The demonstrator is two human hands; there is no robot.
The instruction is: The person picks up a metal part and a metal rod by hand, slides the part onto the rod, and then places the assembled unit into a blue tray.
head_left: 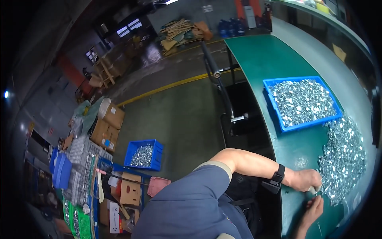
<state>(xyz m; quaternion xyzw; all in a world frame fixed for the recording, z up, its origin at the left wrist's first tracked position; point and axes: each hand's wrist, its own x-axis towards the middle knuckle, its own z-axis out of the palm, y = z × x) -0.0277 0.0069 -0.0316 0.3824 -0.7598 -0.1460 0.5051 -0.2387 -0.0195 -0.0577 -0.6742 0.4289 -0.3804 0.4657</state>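
Observation:
My left hand [303,180], with a black watch [279,174] on its wrist, is curled closed over the green tabletop at the left edge of a heap of small shiny metal pieces [343,161]. Something pale shows at its fingertips, too small to name. Just nearer to me, my right hand [313,211] has its thumb and fingers pinched together, the tips almost meeting the left hand's. What lies in that pinch is too small to make out. Farther along the table stands a blue plastic bin [283,129] filled with similar metal pieces.
A long green workbench [258,51] runs away from me beside a pale wall. Left of it stands a black metal frame [223,93]. On the floor sits a smaller blue bin [158,161] of metal pieces, near cardboard boxes [104,133] and a pink dustpan [158,186].

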